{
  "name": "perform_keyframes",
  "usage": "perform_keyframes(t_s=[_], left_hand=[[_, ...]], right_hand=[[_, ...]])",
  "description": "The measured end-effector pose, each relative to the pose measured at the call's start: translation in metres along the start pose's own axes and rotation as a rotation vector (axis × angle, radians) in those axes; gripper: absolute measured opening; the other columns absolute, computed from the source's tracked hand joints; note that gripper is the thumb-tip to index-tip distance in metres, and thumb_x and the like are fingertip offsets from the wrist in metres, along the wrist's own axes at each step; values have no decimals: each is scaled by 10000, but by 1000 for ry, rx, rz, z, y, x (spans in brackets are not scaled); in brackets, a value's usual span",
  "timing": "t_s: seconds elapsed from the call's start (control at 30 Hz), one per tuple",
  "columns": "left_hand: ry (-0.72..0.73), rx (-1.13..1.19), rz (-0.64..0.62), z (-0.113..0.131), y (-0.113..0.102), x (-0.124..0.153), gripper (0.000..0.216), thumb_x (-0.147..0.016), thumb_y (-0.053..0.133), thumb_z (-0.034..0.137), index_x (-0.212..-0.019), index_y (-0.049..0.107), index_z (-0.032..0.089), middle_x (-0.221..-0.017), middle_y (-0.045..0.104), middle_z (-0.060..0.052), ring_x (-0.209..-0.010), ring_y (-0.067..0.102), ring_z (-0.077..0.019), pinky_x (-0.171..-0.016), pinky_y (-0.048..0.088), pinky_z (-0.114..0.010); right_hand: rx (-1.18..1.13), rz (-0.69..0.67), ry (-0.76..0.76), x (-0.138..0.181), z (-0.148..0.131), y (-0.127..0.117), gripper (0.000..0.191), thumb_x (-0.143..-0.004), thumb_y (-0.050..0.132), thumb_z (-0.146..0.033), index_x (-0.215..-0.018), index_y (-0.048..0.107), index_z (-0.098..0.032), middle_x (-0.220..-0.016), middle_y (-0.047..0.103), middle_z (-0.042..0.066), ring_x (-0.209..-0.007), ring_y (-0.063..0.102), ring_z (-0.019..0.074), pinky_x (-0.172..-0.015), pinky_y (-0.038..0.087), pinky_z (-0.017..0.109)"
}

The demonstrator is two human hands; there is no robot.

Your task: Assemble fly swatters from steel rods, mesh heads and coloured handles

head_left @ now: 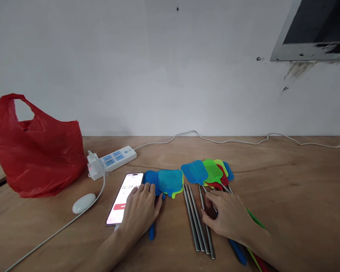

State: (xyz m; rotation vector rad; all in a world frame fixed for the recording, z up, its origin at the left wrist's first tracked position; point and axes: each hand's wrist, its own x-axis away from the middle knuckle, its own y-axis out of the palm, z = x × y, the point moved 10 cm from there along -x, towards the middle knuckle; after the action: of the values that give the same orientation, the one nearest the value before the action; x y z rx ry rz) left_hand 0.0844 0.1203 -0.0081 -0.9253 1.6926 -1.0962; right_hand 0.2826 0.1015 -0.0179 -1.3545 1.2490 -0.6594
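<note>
My left hand (140, 213) lies flat with fingers stretched out over a blue fly swatter (152, 181), partly covering the lower edge of a phone (124, 198) that shows a timer. Beside it sits another swatter head (170, 182), blue over yellow-green. My right hand (229, 217) rests on the handles of a fan of several swatters (206, 172) in blue, green, yellow and red; its fingers curl down onto them, near several bare metal rods (197, 221) lying side by side.
A red plastic bag (36, 147) stands at the left. A white power strip (113, 160) with a cable lies behind the phone, and a white oval case (84, 203) sits near it. The wooden table (294, 189) meets a white wall.
</note>
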Motion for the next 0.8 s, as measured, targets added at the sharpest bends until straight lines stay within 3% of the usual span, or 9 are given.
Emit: perform_keyframes(t_s=[0.2,0.47,0.67,0.8], left_hand=[[48,160,123,5,-17,4,227,-977,443,296,-802,539,188,-697,621,-60,-665,626,-273,-615,422,-358],[194,653,262,17,-36,12,250,-970,450,234,-730,379,228,-598,474,50,-500,469,-130,-501,292,-236],[199,849,265,16,-31,15,226,-957,519,214,-749,428,221,-614,474,66,-482,426,-93,-482,298,-210],[217,945,173,21,-28,17,81,-923,582,224,-867,523,219,-720,586,39,-540,518,-104,-507,376,-207]], right_hand=[[40,8,46,-1,4,3,194,-760,607,-282,-611,506,-209,-648,652,16,-611,579,199,-553,193,300],[-13,4,66,-2,6,1,200,-716,605,-221,-558,483,-206,-595,635,11,-589,566,188,-540,201,297],[-259,108,62,-4,13,-7,206,-709,606,-223,-554,472,-211,-487,468,-41,-483,439,122,-513,259,273],[-668,129,150,-8,32,-9,193,-737,613,-261,-580,510,-217,-493,431,-53,-471,405,109,-474,283,251]])
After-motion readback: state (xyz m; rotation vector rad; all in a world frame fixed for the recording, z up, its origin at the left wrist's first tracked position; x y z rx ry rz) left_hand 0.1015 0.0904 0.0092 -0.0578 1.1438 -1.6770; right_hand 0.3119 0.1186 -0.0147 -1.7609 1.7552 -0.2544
